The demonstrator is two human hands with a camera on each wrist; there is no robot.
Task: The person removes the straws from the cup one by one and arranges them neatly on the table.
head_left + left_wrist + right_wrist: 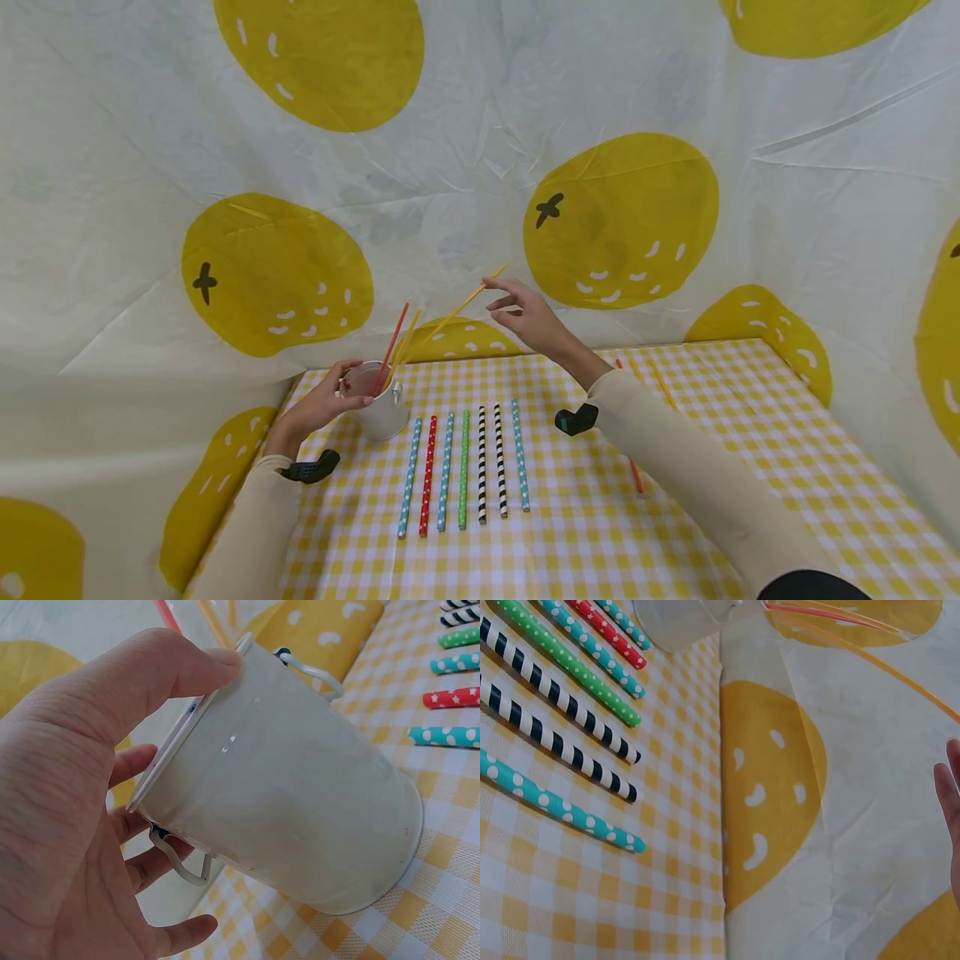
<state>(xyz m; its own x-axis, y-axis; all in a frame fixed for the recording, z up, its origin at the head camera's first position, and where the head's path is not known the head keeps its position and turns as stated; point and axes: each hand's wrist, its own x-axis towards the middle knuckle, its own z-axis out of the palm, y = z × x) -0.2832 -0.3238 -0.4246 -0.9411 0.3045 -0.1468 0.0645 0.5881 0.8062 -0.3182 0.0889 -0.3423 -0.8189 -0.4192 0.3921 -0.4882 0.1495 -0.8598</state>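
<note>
My left hand (321, 408) grips the rim of a white metal bucket (386, 414), thumb on the near side and fingers round the far side. Inside it lean a red straw (393, 343) and orange straws (407, 337). Above and to the right, my right hand (534, 321) pinches one long orange straw (457, 310) near its top; this straw slants down to the bucket's mouth. In the right wrist view only a few fingers (948, 787) show at the edge, and the pinch itself is out of frame.
Several patterned paper straws lie in a row before the bucket, among them a red one (428, 475), a green one (463, 468) and a black-striped one (500, 460). Beyond my right forearm lie a red straw (636, 477) and an orange straw (663, 383) on the checked tablecloth (577, 533).
</note>
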